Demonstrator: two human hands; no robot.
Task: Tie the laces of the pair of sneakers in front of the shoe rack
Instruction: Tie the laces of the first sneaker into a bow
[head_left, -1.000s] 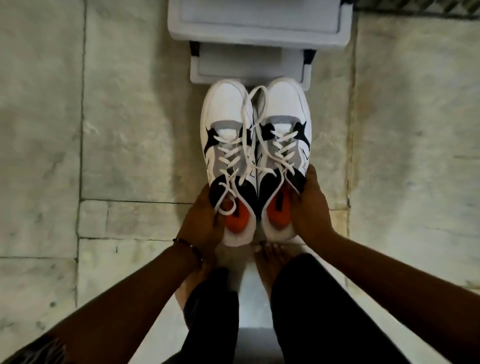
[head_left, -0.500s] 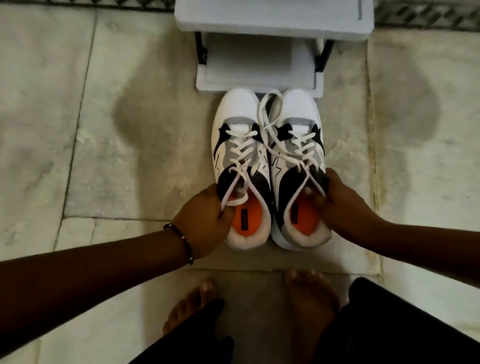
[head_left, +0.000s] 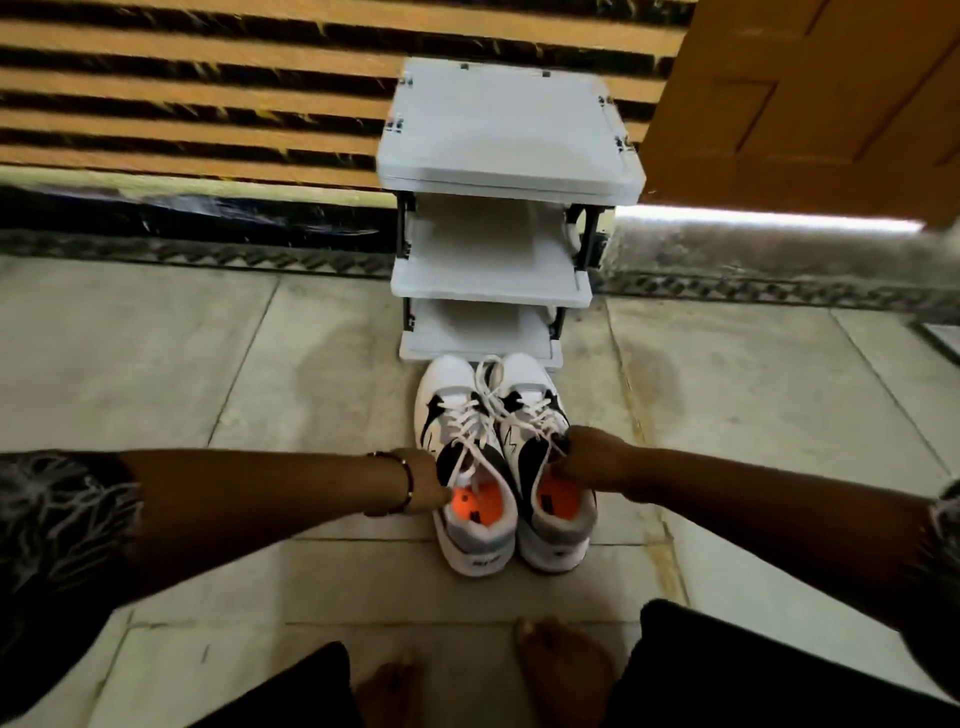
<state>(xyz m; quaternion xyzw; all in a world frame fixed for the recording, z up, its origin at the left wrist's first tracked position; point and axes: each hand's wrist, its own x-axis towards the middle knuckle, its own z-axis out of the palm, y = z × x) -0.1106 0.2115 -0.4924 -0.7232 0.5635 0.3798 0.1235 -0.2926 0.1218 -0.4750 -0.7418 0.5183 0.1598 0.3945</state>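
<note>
Both hands are down at the collars of the sneakers. Left hand (head_left: 426, 480) sits against the outer side of the left sneaker (head_left: 465, 467), its fingers tucked at the opening where a white lace loop hangs over the orange insole; whether they actually pinch the lace I cannot tell. Right hand (head_left: 589, 457) lies curled over the tongue area of the right sneaker (head_left: 545, 467), and its fingers seem closed on the lace end there, though blur hides the contact.

Standing side by side and touching, the pair has its toes just beside the bottom shelf of the shoe rack (head_left: 498, 270) and its heels toward the person. Each shoe is white with black side panels, a grey heel collar and a bright orange insole. The white laces (head_left: 480, 415) are undone and loose, one long loop trailing forward between the two toes.

Bare feet (head_left: 561, 670) rest on the pale stone floor (head_left: 208, 364) near its lower edge.
</note>
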